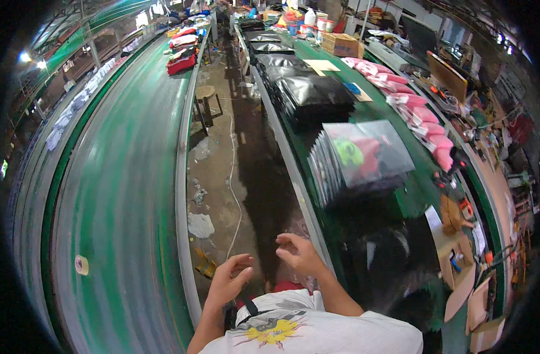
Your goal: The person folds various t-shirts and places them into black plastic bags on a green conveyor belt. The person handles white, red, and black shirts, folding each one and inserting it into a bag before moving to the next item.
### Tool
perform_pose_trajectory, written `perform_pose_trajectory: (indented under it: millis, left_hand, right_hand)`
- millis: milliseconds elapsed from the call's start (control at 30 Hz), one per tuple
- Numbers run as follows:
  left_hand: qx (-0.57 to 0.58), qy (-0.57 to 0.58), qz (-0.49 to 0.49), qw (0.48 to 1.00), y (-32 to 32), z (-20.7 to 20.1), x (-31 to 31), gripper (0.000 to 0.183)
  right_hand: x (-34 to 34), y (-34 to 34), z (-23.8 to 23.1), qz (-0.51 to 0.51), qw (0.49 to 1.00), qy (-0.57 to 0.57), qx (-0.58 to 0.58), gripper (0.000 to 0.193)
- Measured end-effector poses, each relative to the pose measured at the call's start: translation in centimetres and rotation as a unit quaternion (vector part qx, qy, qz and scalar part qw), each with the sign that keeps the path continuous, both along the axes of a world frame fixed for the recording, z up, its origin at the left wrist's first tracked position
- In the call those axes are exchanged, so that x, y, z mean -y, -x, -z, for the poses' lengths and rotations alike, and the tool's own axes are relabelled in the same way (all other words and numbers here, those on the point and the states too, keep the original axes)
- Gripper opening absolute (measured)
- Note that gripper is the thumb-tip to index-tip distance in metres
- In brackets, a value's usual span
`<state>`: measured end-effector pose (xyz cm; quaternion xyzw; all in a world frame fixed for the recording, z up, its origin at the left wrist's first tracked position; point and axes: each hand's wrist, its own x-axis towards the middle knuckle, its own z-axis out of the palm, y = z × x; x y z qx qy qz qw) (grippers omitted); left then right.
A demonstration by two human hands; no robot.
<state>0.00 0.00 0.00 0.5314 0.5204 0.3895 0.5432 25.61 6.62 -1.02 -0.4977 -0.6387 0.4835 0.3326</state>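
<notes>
Clear packets (379, 147) lie stacked, an edge toward the hands (302, 255), long axis unclear.

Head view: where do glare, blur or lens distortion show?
In the head view, two small white lamps glare at upper left; in the head view, the stacked glossy black plastic packages catch pale reflections; in the head view, the dark glossy plastic pile at lower right looks smeared; in the head view, the long green-and-grey belt curves along its left edge.

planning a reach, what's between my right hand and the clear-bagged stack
In the head view, a grey metal rail and green tabletop separate your right hand from the stack.
</notes>
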Motion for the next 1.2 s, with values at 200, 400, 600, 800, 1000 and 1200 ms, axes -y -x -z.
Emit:
perform_pose_trajectory:
  millis: [200,400,600,800,1000,1200]
  left_hand:
    - [0.032,0.068,-0.117,0.99,4.3,-0.8,-14.5,0.037]
    - [-0.03,0.088,-0.124,0.988,10.0,4.0,-27.4,0.039]
    - [-0.058,0.056,-0.164,0.983,17.0,3.8,-44.7,0.037]
    - [-0.077,0.051,-0.172,0.981,22.9,0.8,-61.4,0.038]
    - [-0.012,0.093,-0.099,0.991,24.4,3.4,-77.0,0.039]
    - [-0.053,0.064,-0.133,0.988,24.0,1.8,-95.0,0.043]
  right_hand:
    - [-20.4,4.6,0.6,-0.005,1.0,-0.023,-0.015,0.043]
    - [-33.9,10.4,5.4,-0.059,0.998,0.031,0.005,0.043]
    - [-48.6,18.1,3.2,-0.208,0.976,0.021,0.067,0.046]
    - [-64.8,22.9,2.0,-0.207,0.976,0.034,0.054,0.045]
    - [-82.2,25.7,5.7,-0.215,0.973,0.062,0.055,0.045]
    - [-105.1,32.7,3.9,-0.241,0.968,-0.067,0.032,0.042]
